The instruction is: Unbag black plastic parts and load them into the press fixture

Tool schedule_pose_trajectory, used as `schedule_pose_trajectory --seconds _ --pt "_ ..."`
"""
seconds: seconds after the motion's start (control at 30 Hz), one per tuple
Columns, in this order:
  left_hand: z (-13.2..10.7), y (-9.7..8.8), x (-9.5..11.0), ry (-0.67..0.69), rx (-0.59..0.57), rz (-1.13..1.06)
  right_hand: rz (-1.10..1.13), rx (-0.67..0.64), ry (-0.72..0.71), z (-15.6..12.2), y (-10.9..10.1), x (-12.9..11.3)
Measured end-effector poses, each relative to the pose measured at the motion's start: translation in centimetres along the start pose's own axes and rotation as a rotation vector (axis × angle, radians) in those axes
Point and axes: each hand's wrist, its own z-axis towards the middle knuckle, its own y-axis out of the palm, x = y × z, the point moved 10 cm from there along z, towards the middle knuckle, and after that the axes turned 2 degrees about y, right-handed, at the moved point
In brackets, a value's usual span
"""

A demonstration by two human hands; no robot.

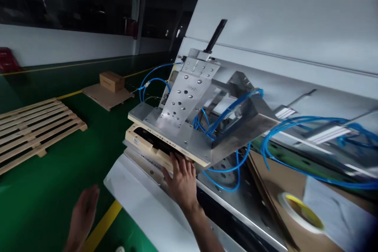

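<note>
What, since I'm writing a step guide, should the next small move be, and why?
I'd probably bring the left hand up to steady the left end of the cream block: that hand hangs apart, nothing visible in it, while only the right hand has its fingers at the gap below the metal plate.

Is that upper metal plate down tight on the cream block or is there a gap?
Gap, at the front edge: a dark strip shows between upper metal plate and cream block. Further back, cannot tell.
</note>
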Motion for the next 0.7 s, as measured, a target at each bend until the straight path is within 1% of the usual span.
schedule_pose_trajectory --seconds 0.03,0.07,0.1,0.13,0.17,0.2,0.23,0.27,0.33,0.4,0.43,0.47,0.5,0.53,0.57,0.6,0.63,0.67,0.7 --pt "1.7 1.3 2.3 0.110 -0.035 0.010 -0.030 0.025 0.005 -0.7 -0.2 0.0" --pt "3.5 2.9 5.2 0.250 -0.072 0.026 -0.053 0.037 0.013 -1.1 -0.3 0.0" --pt "5.2 4.5 8.6 0.417 -0.110 0.050 -0.071 0.044 0.020 -1.4 -0.3 0.1" --pt "6.8 6.2 11.7 0.554 -0.147 0.073 -0.083 0.048 0.027 -1.6 -0.2 0.2" --pt "8.2 7.7 14.3 0.663 -0.160 0.106 -0.089 0.049 0.039 -1.6 -0.2 0.3" --pt "9.5 9.0 16.3 0.743 -0.169 0.150 -0.088 0.045 0.054 -1.6 0.0 0.4" --pt "10.4 10.3 17.6 0.802 -0.190 0.200 -0.079 0.035 0.071 -1.6 0.1 0.4" --pt "11.1 11.2 18.4 0.832 -0.194 0.242 -0.062 0.015 0.095 -1.5 0.3 0.5" --pt "11.8 12.1 18.5 0.859 -0.208 0.301 -0.010 -0.043 0.160 -1.4 0.6 0.4" --pt "11.9 12.0 17.7 0.872 -0.228 0.313 0.067 -0.096 0.217 -1.4 0.8 -0.2" --pt "11.9 11.5 17.2 0.874 -0.224 0.306 0.115 -0.110 0.235 -1.4 0.7 -0.5" --pt "11.8 11.0 16.9 0.882 -0.216 0.286 0.170 -0.096 0.249 -1.4 0.4 -0.9" --pt "11.4 10.6 16.7 0.901 -0.226 0.262 0.231 -0.078 0.244 -1.7 0.0 -1.4" --pt "10.9 10.0 16.5 0.904 -0.207 0.229 0.236 -0.068 0.268 -2.3 -0.5 -1.5" --pt "10.1 9.1 16.1 0.888 -0.167 0.197 0.236 -0.059 0.292 -3.4 -1.0 -1.8" --pt "8.8 8.1 15.7 0.871 -0.122 0.155 0.239 -0.048 0.306 -4.8 -1.8 -2.3" --pt "6.9 7.0 14.9 0.841 -0.071 0.112 0.251 -0.039 0.309 -6.7 -2.6 -3.1" --pt "4.5 6.1 14.0 0.803 -0.035 0.075 0.278 -0.027 0.291 -8.9 -3.7 -4.2" --pt "1.4 5.1 13.1 0.781 0.005 0.040 0.346 0.002 0.255 -11.5 -5.1 -5.4"
